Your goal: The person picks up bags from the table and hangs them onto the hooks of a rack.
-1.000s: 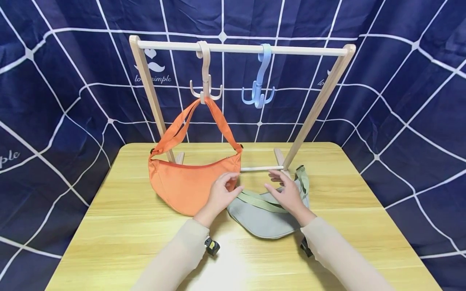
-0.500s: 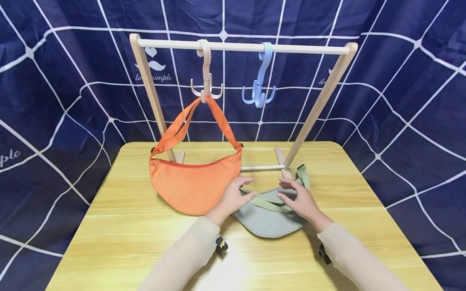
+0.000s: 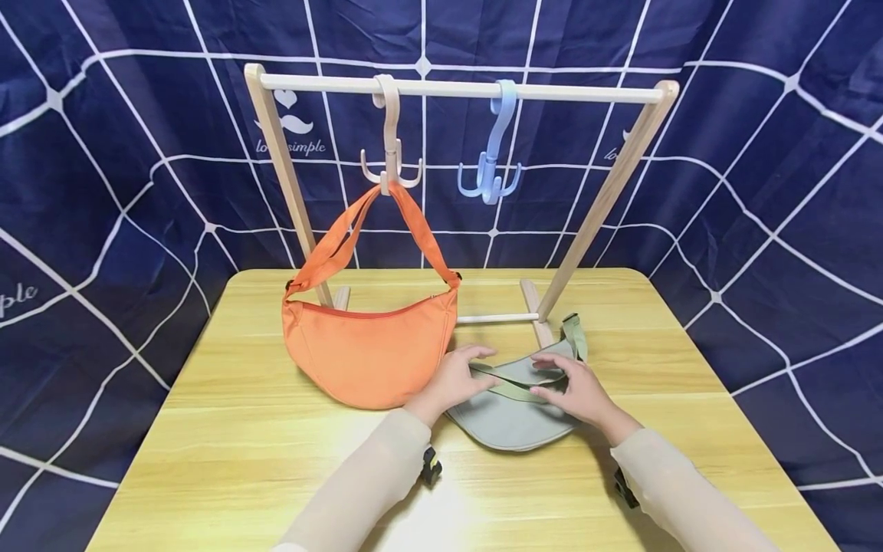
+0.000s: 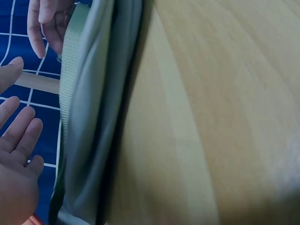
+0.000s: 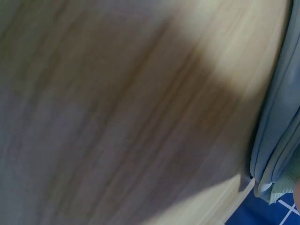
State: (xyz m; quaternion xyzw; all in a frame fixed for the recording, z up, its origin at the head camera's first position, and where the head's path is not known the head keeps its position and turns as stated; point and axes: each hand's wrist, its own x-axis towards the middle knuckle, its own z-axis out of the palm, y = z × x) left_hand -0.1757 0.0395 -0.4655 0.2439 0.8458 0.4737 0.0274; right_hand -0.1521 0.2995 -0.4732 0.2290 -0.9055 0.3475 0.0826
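A grey-green crescent shoulder bag (image 3: 519, 425) lies on the table with its light green webbing strap (image 3: 512, 389) across its top. My left hand (image 3: 461, 377) is over the bag's left end, thumb and fingers apart; in the left wrist view this hand (image 4: 18, 164) has relaxed fingers and holds nothing. Above the bag's right part, my right hand (image 3: 576, 387) has its fingers bent and a gap to the thumb, close to the strap. An orange shoulder bag (image 3: 369, 356) hangs by its strap from a beige hook (image 3: 391, 153), just left of my left hand.
A wooden rack (image 3: 448, 88) stands at the back of the table (image 3: 228, 460). A blue hook (image 3: 491, 153) with several prongs hangs on its bar, right of the beige one. Dark blue gridded cloth (image 3: 759, 192) surrounds the table's back and sides.
Both hands have shifted to the right and slightly down over the grey-green bag, closer to its strap. The orange bag and both hooks stay where they were.
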